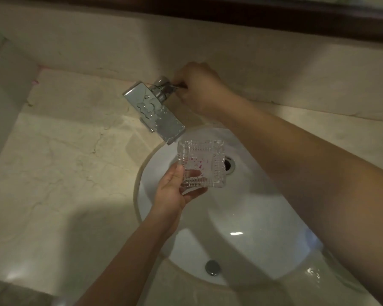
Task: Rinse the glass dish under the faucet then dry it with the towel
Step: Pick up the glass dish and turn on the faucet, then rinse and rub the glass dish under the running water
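Note:
A square, knobbly clear glass dish is held over the white sink basin, just below and in front of the spout of the chrome faucet. My left hand grips the dish by its near left corner, thumb on the rim and fingers underneath. My right hand reaches behind the faucet and is closed on the faucet handle. No water stream is visible from the spout. Droplets lie on the faucet top and inside the dish. No towel is in view.
A beige marble counter surrounds the sink, with a raised backsplash behind. The drain sits beyond the dish and an overflow hole at the near basin wall. A wall edge rises at the left.

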The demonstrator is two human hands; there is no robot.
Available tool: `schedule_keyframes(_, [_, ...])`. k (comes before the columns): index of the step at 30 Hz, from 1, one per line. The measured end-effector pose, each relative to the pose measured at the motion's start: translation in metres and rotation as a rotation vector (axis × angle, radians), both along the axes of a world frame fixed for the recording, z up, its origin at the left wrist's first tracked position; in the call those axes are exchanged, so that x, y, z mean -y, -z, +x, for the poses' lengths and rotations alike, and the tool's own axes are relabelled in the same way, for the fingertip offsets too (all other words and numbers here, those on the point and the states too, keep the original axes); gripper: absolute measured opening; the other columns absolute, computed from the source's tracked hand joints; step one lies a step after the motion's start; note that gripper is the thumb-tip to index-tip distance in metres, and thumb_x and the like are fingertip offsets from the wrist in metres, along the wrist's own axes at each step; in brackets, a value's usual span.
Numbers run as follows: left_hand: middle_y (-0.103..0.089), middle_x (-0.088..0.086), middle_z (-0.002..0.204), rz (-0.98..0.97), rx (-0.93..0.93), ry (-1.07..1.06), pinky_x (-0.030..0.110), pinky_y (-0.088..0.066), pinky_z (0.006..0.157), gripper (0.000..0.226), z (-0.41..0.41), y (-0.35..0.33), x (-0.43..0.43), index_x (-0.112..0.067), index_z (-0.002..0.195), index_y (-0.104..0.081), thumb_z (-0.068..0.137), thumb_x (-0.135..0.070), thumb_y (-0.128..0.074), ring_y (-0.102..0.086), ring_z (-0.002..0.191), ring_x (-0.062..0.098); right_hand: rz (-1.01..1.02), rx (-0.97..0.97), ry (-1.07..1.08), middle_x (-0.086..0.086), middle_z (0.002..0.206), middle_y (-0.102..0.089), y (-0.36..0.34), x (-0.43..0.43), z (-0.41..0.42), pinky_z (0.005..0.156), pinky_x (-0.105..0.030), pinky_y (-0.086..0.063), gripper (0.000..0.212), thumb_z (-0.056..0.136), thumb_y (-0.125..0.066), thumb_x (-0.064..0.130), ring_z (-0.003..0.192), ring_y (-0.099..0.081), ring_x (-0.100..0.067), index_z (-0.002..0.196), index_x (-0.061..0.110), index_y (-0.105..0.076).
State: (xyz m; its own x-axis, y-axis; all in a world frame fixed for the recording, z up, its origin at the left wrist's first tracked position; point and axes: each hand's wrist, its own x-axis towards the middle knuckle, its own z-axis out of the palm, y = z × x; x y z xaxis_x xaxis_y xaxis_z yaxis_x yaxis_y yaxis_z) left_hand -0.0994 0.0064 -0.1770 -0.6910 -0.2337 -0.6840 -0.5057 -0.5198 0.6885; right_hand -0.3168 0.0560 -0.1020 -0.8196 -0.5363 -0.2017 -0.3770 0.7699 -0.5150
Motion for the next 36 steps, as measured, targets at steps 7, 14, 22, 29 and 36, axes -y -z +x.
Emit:
schedule_keyframes(7, [-0.073, 0.023, 0.115, 0.009, 0.011, -0.058, 0.044, -0.066, 0.083, 0.038, -0.003, 0.0, 0.008, -0.002, 0.139, -0.057, 0.113, -0.022, -0.038, -0.074, 0.098, 0.032, -0.069, -0.025, -0.028, -0.012, 0.099, -0.074, 0.006, -0.007, 0.001, 0.069, -0.029, -0.032, 0.021, 0.094, -0.057, 0.017, 0.093, -0.066, -0.033, 0.103, 0.016, -0.076])
schedule_keyframes(14, [-0.075, 0.015, 0.118, 0.022, 0.026, -0.089, 0.041, -0.066, 0.079, 0.037, -0.005, 0.002, 0.015, -0.007, 0.142, -0.057, 0.112, -0.023, -0.042, -0.077, 0.098, 0.027, -0.247, 0.082, 0.149, -0.004, 0.109, -0.076, 0.017, -0.038, 0.03, 0.085, -0.034, -0.053, 0.032, 0.101, -0.058, 0.027, 0.1, -0.069, -0.024, 0.129, 0.02, -0.071])
schedule_keyframes(22, [-0.074, 0.018, 0.128, -0.007, -0.007, -0.073, 0.037, -0.066, 0.079, 0.039, -0.007, 0.001, 0.021, -0.008, 0.142, -0.059, 0.11, -0.027, -0.045, -0.078, 0.099, 0.024, -0.463, 0.704, 0.523, -0.007, 0.12, -0.076, 0.077, -0.083, 0.115, 0.094, -0.049, -0.062, 0.043, 0.087, -0.077, 0.022, 0.108, -0.075, -0.029, 0.129, 0.017, -0.067])
schedule_keyframes(29, [-0.075, 0.017, 0.12, -0.124, -0.05, 0.091, 0.03, -0.064, 0.077, 0.034, -0.001, 0.004, 0.021, -0.01, 0.141, -0.059, 0.111, -0.016, -0.045, -0.076, 0.1, 0.024, -0.473, 0.692, 0.677, 0.0, 0.088, -0.083, 0.088, -0.06, 0.13, 0.084, -0.041, -0.064, 0.032, 0.066, -0.085, 0.027, 0.083, -0.079, -0.018, 0.097, 0.023, -0.081])
schedule_keyframes(36, [-0.075, 0.017, 0.127, -0.15, -0.013, 0.084, 0.031, -0.065, 0.079, 0.034, -0.001, 0.007, 0.02, -0.012, 0.142, -0.058, 0.112, -0.015, -0.043, -0.078, 0.101, 0.025, -0.569, 0.724, 0.538, 0.001, 0.098, -0.082, 0.084, -0.062, 0.139, 0.077, -0.042, -0.067, 0.037, 0.07, -0.075, 0.016, 0.093, -0.079, -0.018, 0.103, 0.033, -0.076])
